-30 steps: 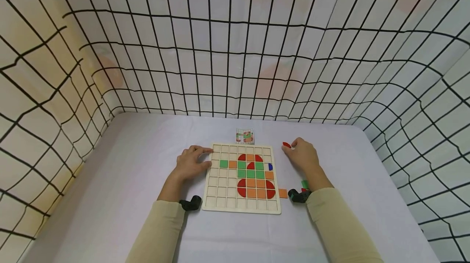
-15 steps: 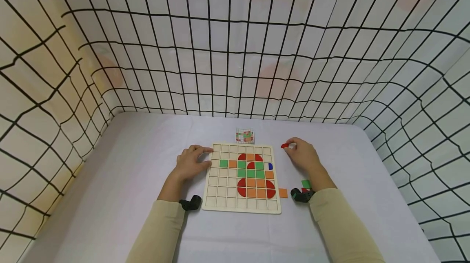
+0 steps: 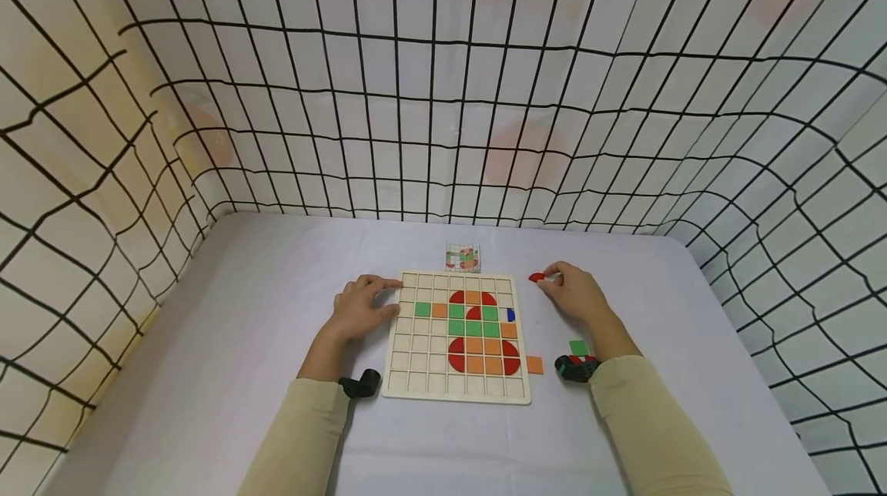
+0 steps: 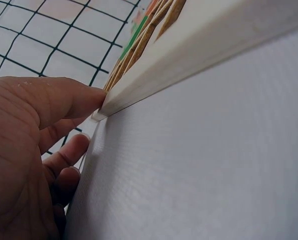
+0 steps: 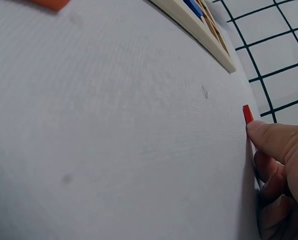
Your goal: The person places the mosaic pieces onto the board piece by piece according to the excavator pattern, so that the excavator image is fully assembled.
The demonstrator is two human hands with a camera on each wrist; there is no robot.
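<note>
A pale wooden grid board (image 3: 419, 365) lies in the middle of the table in the head view, with green, orange and red tiles in some cells and a blue piece (image 3: 510, 315) near its right edge. My left hand (image 3: 359, 309) touches the board's left edge with thumb and index finger spread apart; the left wrist view shows the thumb (image 4: 84, 100) against the rim. Right of the board's far corner, my right hand (image 3: 577, 296) pinches a small red tile (image 3: 537, 277) with a curved edge. In the right wrist view the red tile (image 5: 247, 114) sticks out past the thumb, low over the cloth.
A small patterned card (image 3: 462, 257) lies behind the board. An orange tile (image 3: 535, 365) rests beside its right edge. A green tile (image 3: 578, 347) and some red lie by the right wrist camera (image 3: 575, 368), which partly covers the red. Black wire mesh (image 3: 443, 126) rises around the table.
The right wrist has shifted slightly to the right, uncovering more of the green tile. The red tile has turned a little in the fingers and moved slightly left and nearer. The left hand stays still.
</note>
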